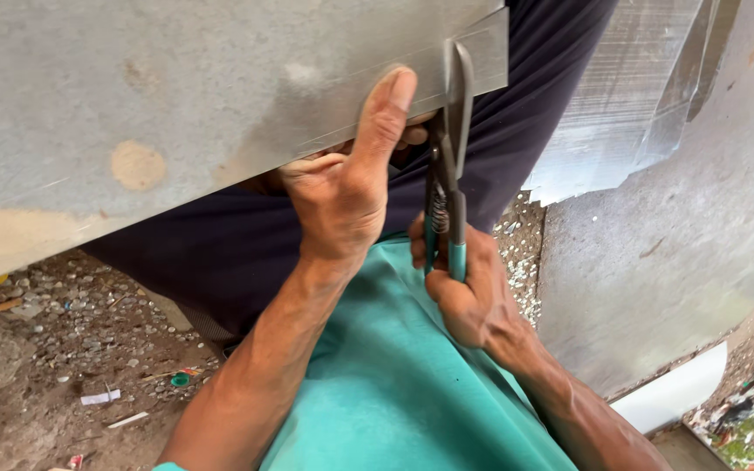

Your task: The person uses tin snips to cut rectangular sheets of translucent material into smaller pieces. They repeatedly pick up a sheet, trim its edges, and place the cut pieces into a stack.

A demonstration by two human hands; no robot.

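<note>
Tin snips clenched by the handles in right hand, blades closed over the near edge of galvanised sheet metal, left hand gripping that edge beside them, thumb best kept clear of the cut line.

The big metal sheet blocks everything above the hands. The left hand and the snips sit close together, leaving only a narrow gap. More sheets wall off the right; the littered ground lies open at left.
</note>
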